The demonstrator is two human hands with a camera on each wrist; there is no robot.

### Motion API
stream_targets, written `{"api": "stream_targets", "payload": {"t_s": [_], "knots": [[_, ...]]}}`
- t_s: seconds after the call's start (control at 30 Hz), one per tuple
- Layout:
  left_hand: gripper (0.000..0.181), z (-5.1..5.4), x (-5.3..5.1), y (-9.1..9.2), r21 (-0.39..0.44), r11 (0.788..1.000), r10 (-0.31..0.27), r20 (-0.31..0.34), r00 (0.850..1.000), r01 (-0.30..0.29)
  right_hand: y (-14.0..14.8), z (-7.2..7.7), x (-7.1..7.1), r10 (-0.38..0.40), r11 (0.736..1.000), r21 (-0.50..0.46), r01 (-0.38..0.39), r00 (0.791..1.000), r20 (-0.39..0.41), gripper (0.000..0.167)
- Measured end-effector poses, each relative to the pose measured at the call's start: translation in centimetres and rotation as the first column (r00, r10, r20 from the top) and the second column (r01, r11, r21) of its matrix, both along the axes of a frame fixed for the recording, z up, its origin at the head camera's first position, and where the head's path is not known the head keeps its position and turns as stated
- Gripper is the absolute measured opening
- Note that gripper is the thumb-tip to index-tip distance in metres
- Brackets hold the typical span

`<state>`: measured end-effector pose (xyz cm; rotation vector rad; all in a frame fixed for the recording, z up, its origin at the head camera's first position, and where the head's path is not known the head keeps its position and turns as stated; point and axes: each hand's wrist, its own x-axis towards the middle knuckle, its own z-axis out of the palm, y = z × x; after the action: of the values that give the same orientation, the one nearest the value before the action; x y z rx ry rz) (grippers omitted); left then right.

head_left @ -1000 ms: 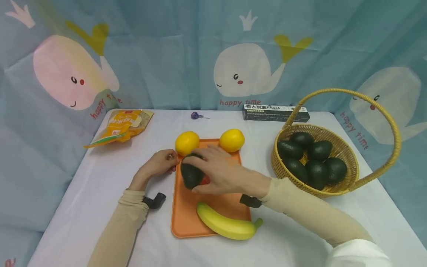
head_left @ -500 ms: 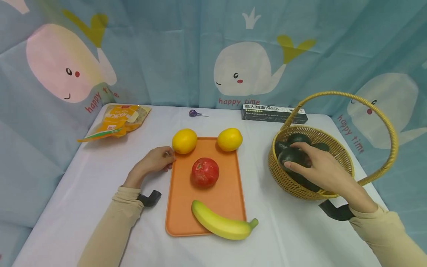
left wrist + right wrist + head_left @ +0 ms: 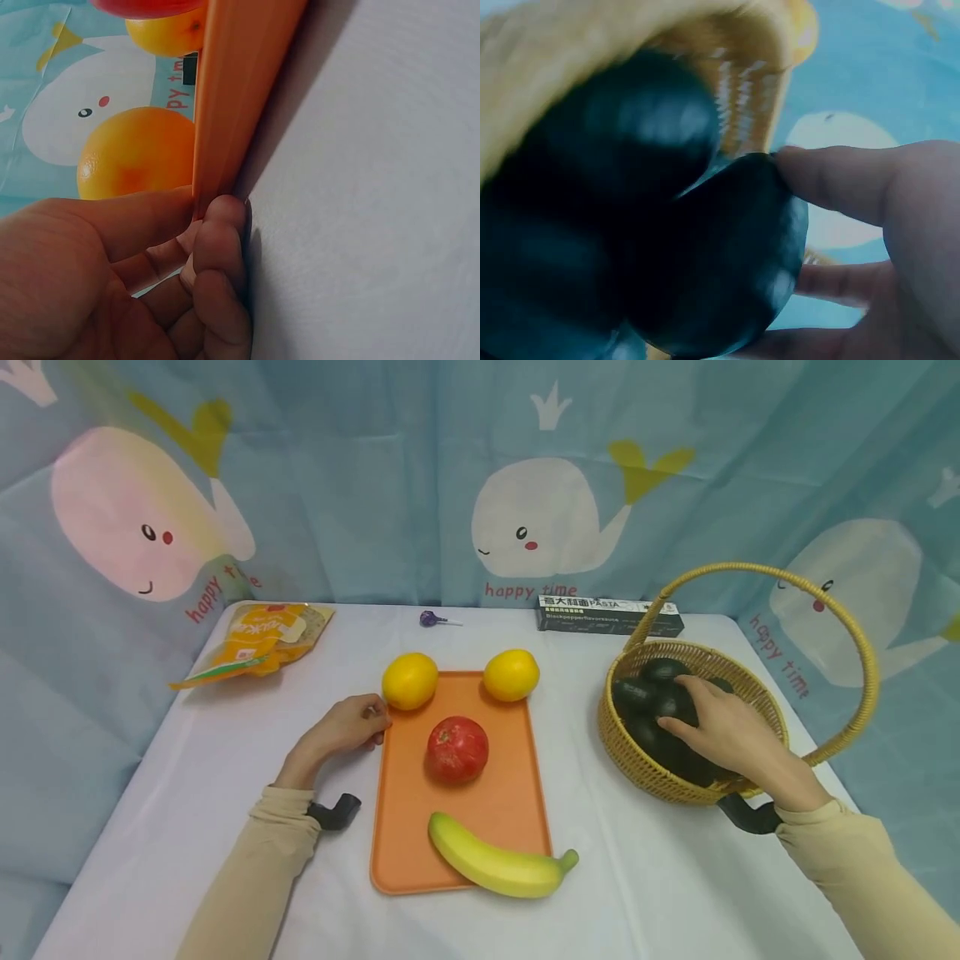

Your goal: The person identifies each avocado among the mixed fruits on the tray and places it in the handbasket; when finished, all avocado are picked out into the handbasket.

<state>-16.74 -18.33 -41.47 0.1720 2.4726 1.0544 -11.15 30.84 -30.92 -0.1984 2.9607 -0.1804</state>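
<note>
In the head view my left hand is at the left edge of an orange tray. Its thumb and curled fingers pinch the tray's rim in the left wrist view. On the right, my right hand reaches into a wicker basket and holds a dark green avocado. The right wrist view has the thumb at one end of this avocado and fingers along its far side. Other avocados lie around it, partly hidden by the hand.
A red round fruit sits on the tray. A banana lies across its front edge; two lemons flank its far end. Farther back are an orange food bag, a lollipop and a pasta box. The basket handle arches above.
My right hand has carried the avocado from over the tray into the basket, uncovering the red fruit, and then shifted slightly there. The left hand has stayed at the tray's edge.
</note>
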Motion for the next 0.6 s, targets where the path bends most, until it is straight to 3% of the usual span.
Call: {"api": "stream_targets", "payload": {"t_s": [0.1, 0.2, 0.33, 0.43, 0.6], "knots": [[0.017, -0.1, 0.0, 0.0, -0.006, 1.0, 0.0, -0.004, 1.0, 0.0, 0.6, -0.3, -0.6, -0.047, 0.998, 0.035, 0.045, 0.996, 0.081, 0.081], [0.016, 0.0, 0.0, -0.1, -0.008, 1.0, -0.007, -0.021, 1.0, 0.007, 0.8, -0.6, -0.8, -0.048, 0.998, 0.05, 0.042, 0.991, 0.121, 0.075], [0.016, 0.0, 0.0, -0.1, 0.002, 1.0, -0.017, -0.031, 0.999, 0.018, 0.7, -1.0, -1.0, 0.034, 0.996, 0.079, -0.036, 0.999, 0.031, 0.058], [0.016, -0.1, 0.0, -0.1, 0.008, 1.0, -0.014, -0.013, 1.0, 0.015, 0.6, -1.4, -1.1, 0.105, 0.99, 0.101, -0.099, 0.993, -0.048, 0.042], [0.017, -0.2, -0.1, -0.1, 0.005, 1.0, -0.002, 0.011, 1.0, 0.001, 0.9, -1.4, -1.1, 0.167, 0.982, 0.087, -0.165, 0.986, -0.016, 0.031]]}}
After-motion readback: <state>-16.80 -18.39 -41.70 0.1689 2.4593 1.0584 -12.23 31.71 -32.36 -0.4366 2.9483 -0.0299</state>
